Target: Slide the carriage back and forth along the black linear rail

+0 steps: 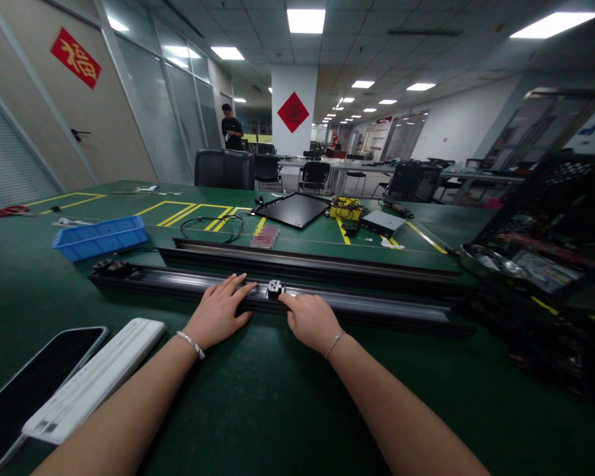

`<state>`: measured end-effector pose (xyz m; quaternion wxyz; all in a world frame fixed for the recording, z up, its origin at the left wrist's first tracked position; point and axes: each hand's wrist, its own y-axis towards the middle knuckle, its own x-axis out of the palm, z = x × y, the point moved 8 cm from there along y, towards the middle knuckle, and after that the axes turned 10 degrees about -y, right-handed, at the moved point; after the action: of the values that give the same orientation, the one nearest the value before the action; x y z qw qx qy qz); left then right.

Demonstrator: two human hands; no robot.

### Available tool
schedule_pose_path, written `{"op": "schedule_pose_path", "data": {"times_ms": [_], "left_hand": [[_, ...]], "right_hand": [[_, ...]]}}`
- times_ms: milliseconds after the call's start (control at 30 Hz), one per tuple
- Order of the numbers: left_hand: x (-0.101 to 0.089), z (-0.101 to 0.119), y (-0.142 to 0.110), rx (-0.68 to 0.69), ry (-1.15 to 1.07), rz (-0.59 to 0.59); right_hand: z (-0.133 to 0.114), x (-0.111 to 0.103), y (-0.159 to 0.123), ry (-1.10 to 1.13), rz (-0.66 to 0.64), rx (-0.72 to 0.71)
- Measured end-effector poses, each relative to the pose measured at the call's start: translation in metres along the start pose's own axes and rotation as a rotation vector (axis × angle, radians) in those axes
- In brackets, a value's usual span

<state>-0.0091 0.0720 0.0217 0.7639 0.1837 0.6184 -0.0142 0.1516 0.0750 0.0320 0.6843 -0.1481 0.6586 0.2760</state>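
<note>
A long black metal rail (163, 276) with a shiny inner channel lies across the green table in front of me. My left hand (223, 311) rests flat on it with fingers spread, the fingertips reaching over the channel. A small silver-and-black block (274, 288) sits in the channel between my hands. The index fingertip of my right hand (312, 320) touches the block's right side; the other fingers are curled in, and the inside of that hand is hidden. Behind lies a second black rail (307, 260), roughly parallel. Dark fittings (112, 267) sit at the front rail's left end.
A blue bin (102, 238) stands behind the rail's left end. A phone (39, 370) and a white power bank (96, 380) lie near left. Farther back are a black panel (293, 209), a yellow box with cables (346, 207) and a grey box (383, 223). Dark equipment crowds the right.
</note>
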Motion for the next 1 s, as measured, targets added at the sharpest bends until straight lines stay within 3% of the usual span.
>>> {"op": "schedule_pose_path", "data": {"times_ms": [1000], "left_hand": [[0.0, -0.001, 0.0, 0.0, -0.012, 0.001]], "right_hand": [[0.011, -0.007, -0.001, 0.054, -0.081, -0.044]]}}
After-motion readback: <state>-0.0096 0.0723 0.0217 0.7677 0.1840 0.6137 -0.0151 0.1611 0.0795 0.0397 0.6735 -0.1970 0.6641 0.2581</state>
